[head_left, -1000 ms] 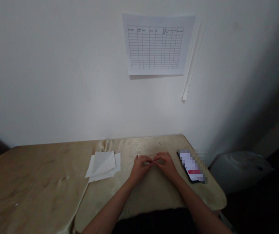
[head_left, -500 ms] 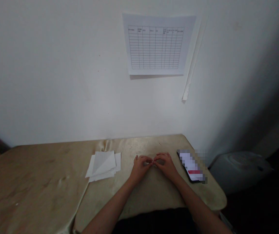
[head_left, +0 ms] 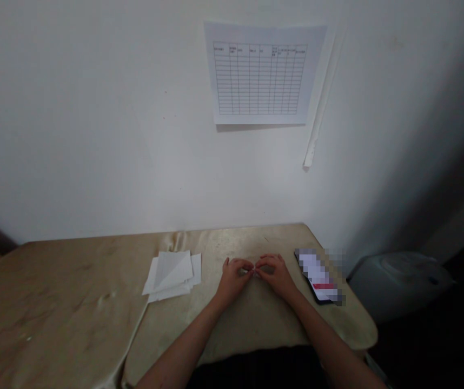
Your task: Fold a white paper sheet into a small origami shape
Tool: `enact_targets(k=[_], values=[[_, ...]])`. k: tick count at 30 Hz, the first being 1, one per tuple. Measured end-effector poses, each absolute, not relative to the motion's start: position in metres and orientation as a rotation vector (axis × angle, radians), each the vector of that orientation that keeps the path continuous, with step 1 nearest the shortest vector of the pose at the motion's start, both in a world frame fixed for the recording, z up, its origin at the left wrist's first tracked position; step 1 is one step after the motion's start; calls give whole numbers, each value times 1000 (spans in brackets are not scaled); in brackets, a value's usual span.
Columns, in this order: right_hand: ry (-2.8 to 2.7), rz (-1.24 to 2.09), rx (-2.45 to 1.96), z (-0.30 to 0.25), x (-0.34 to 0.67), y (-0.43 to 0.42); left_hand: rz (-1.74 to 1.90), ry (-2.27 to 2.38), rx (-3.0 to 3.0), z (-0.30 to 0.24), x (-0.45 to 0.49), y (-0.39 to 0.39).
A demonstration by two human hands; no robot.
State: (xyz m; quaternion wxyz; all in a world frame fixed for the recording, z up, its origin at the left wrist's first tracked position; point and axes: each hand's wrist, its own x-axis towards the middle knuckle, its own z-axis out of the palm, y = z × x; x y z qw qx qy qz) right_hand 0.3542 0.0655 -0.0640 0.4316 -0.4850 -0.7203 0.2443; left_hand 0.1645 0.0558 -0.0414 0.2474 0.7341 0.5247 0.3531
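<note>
Just above the tabletop, my left hand (head_left: pixel 234 278) and my right hand (head_left: pixel 274 274) meet fingertip to fingertip. Both are closed in a pinch, thumb against forefinger. A tiny pale bit (head_left: pixel 254 269) shows where the fingertips come together, too small and too covered by the fingers to name. To the left of my left hand lies a loose stack of white paper sheets (head_left: pixel 173 273), some of them overlapping at angles. On the other side, a phone (head_left: pixel 316 273) with a lit, blurred-out screen rests beside my right hand.
A tan cloth-like cover spreads over the table (head_left: pixel 73 286), with a seam left of my arms. Behind it rises a white wall carrying a printed table sheet (head_left: pixel 260 75) and a white strip (head_left: pixel 321 102). A pale plastic container (head_left: pixel 398 286) stands beyond the right edge.
</note>
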Motion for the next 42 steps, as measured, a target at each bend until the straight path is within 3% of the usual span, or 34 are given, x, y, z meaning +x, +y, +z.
enact_targets(k=[42], values=[[-1833,378,-1137,-56,347,55,1038,1413,2122,-38,171,52]])
